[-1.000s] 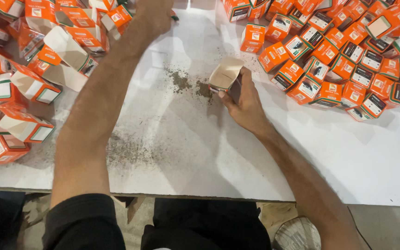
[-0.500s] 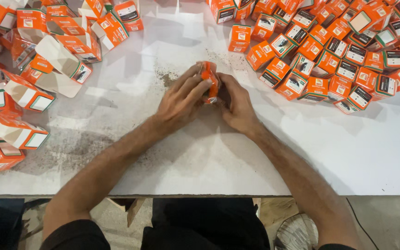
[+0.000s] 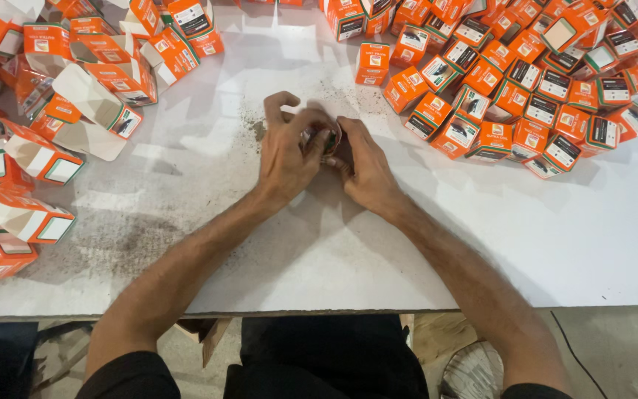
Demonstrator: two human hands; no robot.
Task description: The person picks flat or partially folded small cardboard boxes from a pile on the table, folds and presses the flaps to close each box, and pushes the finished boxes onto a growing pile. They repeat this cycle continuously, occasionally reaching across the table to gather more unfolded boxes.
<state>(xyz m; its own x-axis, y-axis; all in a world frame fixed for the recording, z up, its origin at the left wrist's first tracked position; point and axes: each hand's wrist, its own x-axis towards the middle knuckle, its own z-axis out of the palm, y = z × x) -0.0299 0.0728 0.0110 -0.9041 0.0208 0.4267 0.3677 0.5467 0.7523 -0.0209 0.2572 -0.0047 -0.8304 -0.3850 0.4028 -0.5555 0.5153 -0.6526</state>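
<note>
My left hand (image 3: 286,151) and right hand (image 3: 363,166) meet just above the middle of the frame, fingers (image 3: 317,144) curled and pinching a small orange carton (image 3: 326,137) between them — mostly hidden. Closed orange boxes (image 3: 526,81) crowd the upper right of the white desk (image 3: 555,236); open, unfolded ones (image 3: 75,96) lie upper left.

The setting is a packing workshop: a white bench (image 3: 540,244), dusted with dark powder (image 3: 260,125), carries heaps of unfolded orange cartons (image 3: 75,89) and ranks of closed orange boxes (image 3: 526,81).
</note>
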